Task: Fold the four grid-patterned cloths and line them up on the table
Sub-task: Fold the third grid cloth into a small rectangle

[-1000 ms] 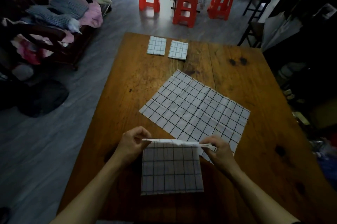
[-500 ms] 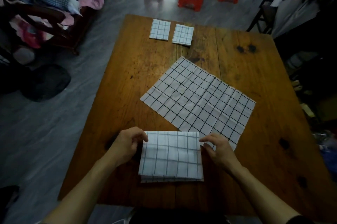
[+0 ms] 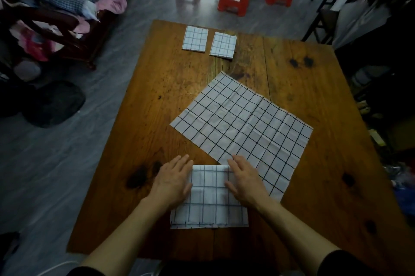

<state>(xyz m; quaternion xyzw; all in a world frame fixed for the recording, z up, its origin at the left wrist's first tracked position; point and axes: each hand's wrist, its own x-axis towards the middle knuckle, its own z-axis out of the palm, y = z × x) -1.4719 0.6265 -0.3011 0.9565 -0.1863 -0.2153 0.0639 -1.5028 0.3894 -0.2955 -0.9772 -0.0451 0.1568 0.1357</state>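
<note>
White grid cloth, part-folded, lies at the near edge of the wooden counter. Left hand and right hand rest flat on it, fingers straight and pressing, gripping nothing. One unfolded cloth lies spread just beyond, its near corner touching or under the right hand. Two folded cloths sit side by side at the far edge. Judgement: fabric is thin, light, soft; it holds creases but slides easily on wood. Best hold is a pinch at two corners of one edge, then smooth flat.
</note>
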